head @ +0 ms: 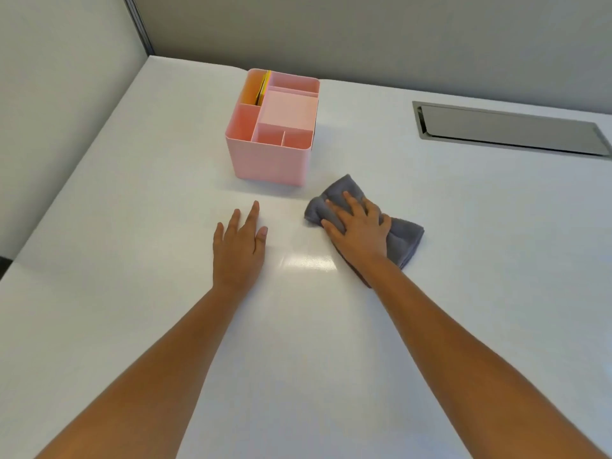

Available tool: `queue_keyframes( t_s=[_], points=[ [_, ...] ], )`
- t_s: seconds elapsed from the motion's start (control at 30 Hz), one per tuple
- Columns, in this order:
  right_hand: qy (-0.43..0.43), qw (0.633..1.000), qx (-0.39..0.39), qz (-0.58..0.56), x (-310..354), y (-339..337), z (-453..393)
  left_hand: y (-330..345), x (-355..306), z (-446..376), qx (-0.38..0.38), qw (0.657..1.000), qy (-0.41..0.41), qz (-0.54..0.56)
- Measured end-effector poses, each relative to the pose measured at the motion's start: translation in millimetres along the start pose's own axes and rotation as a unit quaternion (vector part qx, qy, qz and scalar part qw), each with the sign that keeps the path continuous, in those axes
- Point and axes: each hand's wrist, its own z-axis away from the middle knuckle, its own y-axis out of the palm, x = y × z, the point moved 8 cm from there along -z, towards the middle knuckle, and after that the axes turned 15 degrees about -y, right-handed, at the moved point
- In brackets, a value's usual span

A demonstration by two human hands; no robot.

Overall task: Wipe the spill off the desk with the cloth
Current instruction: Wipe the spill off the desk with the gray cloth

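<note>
A folded grey cloth (405,238) lies on the white desk (132,226), right of centre. My right hand (359,228) presses flat on top of it, fingers spread over the cloth. My left hand (240,246) rests palm down on the bare desk to the cloth's left, holding nothing. Between the two hands the desk shows a glossy bright patch (308,261); I cannot tell whether it is liquid or a light reflection.
A pink desk organiser (271,160) with several compartments and yellow paper stands just beyond the hands. A grey metal cable hatch (510,129) is set into the desk at the far right. Grey partition walls (364,34) close the back and left.
</note>
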Motion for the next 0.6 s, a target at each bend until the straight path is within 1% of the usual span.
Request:
queue_keyframes(
  t_s=[0.07,0.1,0.17,0.27,0.33,0.4,0.47,0.53,0.6],
  points=[
    [-0.071,0.997,0.016,-0.003,41,12,21,-2,0,0,-0.009,1.000,-0.001,0.001],
    [-0.105,0.994,0.014,0.000,60,17,36,-3,-1,0,-0.013,1.000,0.000,0.000],
    [-0.147,0.989,-0.009,0.016,86,23,65,-3,-2,1,-0.014,1.000,-0.002,-0.020],
    [-0.161,0.987,-0.010,0.015,83,23,67,-1,-5,2,-0.011,0.999,0.007,-0.052],
    [-0.155,0.988,0.008,0.005,70,19,50,3,-8,3,-0.007,0.996,0.039,-0.083],
    [-0.125,0.992,0.026,0.002,44,12,26,3,-8,4,-0.010,0.993,0.053,-0.104],
    [-0.056,0.998,0.026,0.030,3,4,9,2,-7,5,-0.011,0.992,0.053,-0.113],
    [0.029,0.999,-0.001,0.041,-52,-10,9,1,-9,5,-0.011,0.992,0.052,-0.117],
    [0.120,0.992,-0.035,0.031,-111,-23,27,1,-10,5,-0.009,0.992,0.047,-0.116]
  ],
)
